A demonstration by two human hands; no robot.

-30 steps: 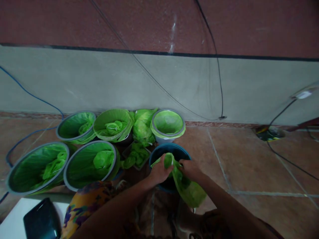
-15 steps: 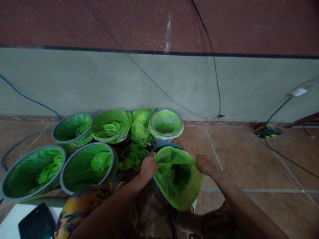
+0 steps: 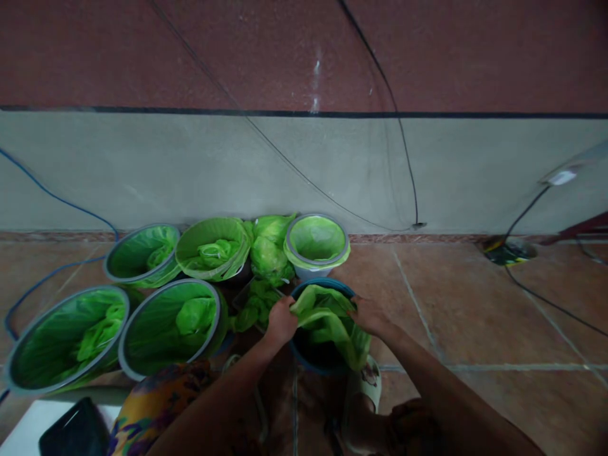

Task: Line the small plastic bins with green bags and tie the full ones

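L hand (image 3: 284, 320) & R hand (image 3: 369, 316): grip pinched on grn bag (image 3: 323, 316), over blue bin (image 3: 338, 285).

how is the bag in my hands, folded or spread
Partly spread: the green bag hangs between left hand and right hand, loose folds over the blue bin.

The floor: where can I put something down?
Try the bare floor right of the blue bin, bordered by the wall, the right arm and the black cable. Crowded: left of that bin, among green-lined bins, and at its mouth, where left hand and right hand hold a green bag.
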